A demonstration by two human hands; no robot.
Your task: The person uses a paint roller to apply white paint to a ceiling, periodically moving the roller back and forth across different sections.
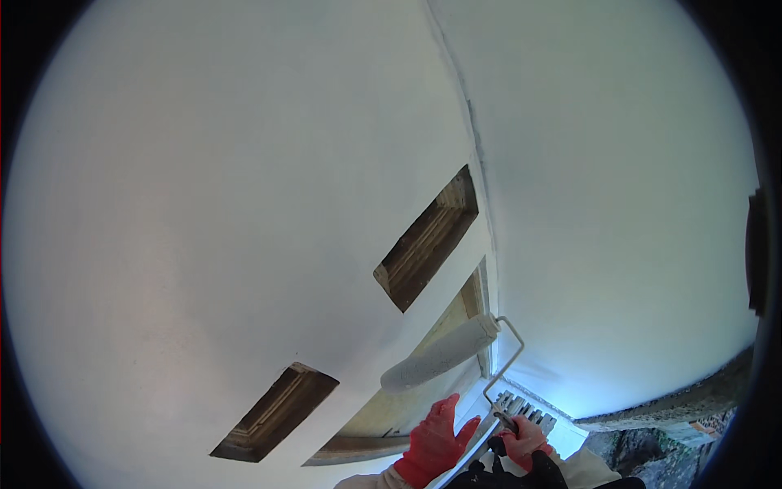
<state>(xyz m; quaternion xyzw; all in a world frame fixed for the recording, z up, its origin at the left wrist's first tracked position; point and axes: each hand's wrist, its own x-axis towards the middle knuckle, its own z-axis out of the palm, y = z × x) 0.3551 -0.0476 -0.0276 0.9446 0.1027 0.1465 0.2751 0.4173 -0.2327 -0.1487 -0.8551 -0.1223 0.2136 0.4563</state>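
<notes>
A white-coated paint roller (437, 353) on a bent wire frame stands out above my hands, in front of a pale recessed opening with worn edges. My right hand (524, 440), in a red glove, is closed round its dark handle (507, 423). My left hand (437, 444), in a red glove smudged with white, is open below the roller head, fingers apart and holding nothing that I can see.
White surfaces meet along a cracked seam (472, 118). Two dark rectangular recesses (425, 238) (274, 414) and the pale recess (358, 430) break the left surface. A slatted grille (523, 405) is behind my right hand. Rough masonry and foliage (652, 448) show lower right.
</notes>
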